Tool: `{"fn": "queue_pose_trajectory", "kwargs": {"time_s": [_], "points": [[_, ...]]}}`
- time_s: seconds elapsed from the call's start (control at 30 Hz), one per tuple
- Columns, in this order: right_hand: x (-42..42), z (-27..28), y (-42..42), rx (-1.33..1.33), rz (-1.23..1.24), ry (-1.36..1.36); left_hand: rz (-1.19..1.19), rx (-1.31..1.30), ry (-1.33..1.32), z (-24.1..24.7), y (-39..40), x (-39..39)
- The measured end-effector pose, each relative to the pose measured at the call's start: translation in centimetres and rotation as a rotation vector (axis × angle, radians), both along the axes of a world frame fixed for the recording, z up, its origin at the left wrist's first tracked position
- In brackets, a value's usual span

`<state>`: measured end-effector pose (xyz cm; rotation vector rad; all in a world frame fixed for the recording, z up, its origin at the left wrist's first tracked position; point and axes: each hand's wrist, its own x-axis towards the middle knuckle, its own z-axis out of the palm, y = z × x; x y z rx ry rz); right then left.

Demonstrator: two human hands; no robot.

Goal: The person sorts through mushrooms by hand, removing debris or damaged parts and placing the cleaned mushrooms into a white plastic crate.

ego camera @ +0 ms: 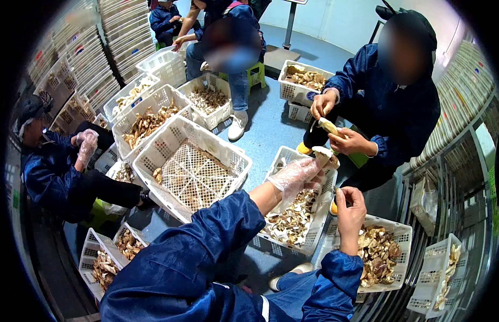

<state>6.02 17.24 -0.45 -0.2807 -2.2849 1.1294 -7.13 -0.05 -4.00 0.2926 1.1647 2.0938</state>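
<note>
My left hand (300, 175), in a clear plastic glove, grips a mushroom (323, 155) with a pale stem and a brown edge. Beside it, my bare right hand (350, 213) has thumb and forefinger pinched on a small dark thing (335, 190), too small to name. Below both hands stands a white plastic crate (279, 241) holding mushroom trimmings (292, 219). At my right forearm, another white crate (403, 251) is filled with brown and cream mushroom pieces (376, 257).
A large perforated crate (243, 165) with a single mushroom piece (157, 175) stands left of my hands. Opposite, a co-worker (398, 104) holds a mushroom (328, 126). Another person (52, 173) sits at left. More mushroom crates (126, 133) and stacked crates (126, 36) stand behind.
</note>
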Motion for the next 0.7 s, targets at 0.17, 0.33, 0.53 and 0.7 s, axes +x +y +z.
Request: {"fn": "queue_pose_trajectory", "kwargs": {"time_s": [0.17, 0.33, 0.53, 0.7], "points": [[-0.1, 0.5, -1.6, 0.049, 0.039, 0.071, 0.029, -0.021, -0.009, -0.2, -0.6, 0.0], [0.1, 0.4, -1.4, -0.053, 0.026, 0.050, 0.011, -0.039, 0.010, 0.0, 0.1, 0.0], [-0.8, 1.2, -1.4, 0.251, 0.014, 0.257, 0.006, -0.062, 0.030, -0.6, -0.6, -0.6], [-0.9, 1.8, -1.2, 0.271, -0.009, 0.331, 0.003, -0.210, 0.017, 1.0, -0.1, 0.4]]}}
